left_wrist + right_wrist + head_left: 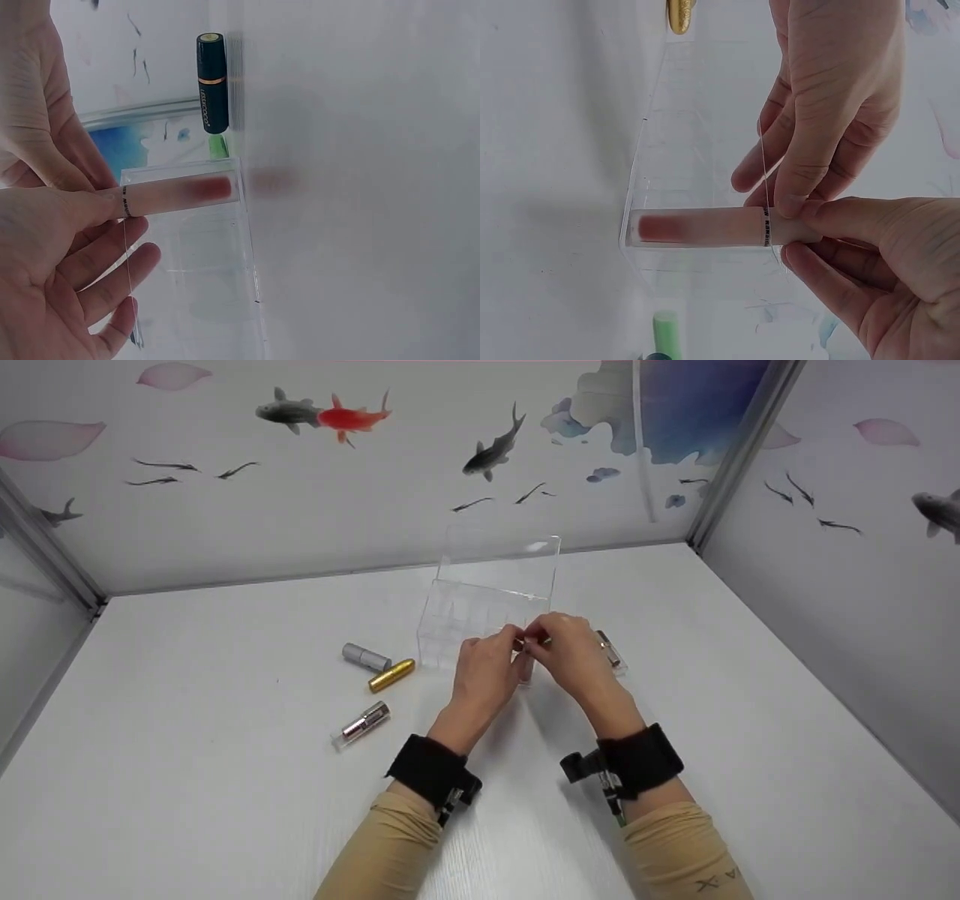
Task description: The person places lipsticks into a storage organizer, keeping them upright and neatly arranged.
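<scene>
A clear divided case (442,643) sits on the white surface (225,780), a clear panel (501,559) standing up at its back. Partition lines show through its walls. In the end compartment at the case's right front corner stands a pinkish tube (701,227), upright, its red end down near the case floor and its pale top rising above the rim. A band of dark lettering circles the tube about level with that rim.

Both hands meet at the tube's top, over the case. The right hand (574,656) pinches the pale top between thumb and fingers; the left hand (484,671) holds it beside them with thumb and forefinger, its other fingers spread loosely near the case's rim.

Left of the case lie a grey tube (366,657) and, touching or almost touching it, a gold tube (391,676); nearer the person than the case is a silver tube with a clear end (362,725). Right of the case lie a dark tube with a gold band (213,84) and, closer in, a green piece (666,334); whether these two are joined, I cannot tell.
</scene>
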`<state>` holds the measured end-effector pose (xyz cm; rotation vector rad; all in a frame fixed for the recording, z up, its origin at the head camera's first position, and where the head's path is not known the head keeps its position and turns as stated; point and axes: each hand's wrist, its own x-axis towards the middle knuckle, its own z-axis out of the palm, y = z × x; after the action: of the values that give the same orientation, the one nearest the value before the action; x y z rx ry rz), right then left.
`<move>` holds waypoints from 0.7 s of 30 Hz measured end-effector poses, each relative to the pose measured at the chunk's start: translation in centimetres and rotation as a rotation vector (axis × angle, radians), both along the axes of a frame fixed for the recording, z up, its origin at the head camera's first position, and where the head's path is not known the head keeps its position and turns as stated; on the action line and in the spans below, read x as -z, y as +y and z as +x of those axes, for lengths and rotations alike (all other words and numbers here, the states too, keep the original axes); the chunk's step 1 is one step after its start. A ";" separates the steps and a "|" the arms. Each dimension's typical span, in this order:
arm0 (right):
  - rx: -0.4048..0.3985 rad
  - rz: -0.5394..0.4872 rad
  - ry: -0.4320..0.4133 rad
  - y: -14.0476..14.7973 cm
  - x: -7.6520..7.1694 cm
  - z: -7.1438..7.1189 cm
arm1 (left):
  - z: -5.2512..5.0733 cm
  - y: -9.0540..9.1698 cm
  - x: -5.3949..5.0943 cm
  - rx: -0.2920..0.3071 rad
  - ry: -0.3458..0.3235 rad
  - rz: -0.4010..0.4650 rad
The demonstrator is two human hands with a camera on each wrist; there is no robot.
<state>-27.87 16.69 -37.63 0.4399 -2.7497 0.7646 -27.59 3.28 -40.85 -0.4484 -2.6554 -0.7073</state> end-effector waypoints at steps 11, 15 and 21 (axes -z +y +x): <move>-0.017 -0.007 0.013 0.3 0.0 -0.1 | 0.2 0.1 -0.1 0.021 -0.031 -0.047; -0.024 -0.011 0.015 0.3 -0.1 0.0 | 0.2 0.0 0.0 0.028 -0.035 -0.056; -0.019 0.003 0.004 0.4 -0.1 -0.1 | 0.0 0.0 0.0 0.037 -0.077 -0.053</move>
<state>-27.99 17.13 -37.50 0.4687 -2.7467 0.7639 -27.55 3.33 -40.85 -0.4949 -2.7502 -0.6793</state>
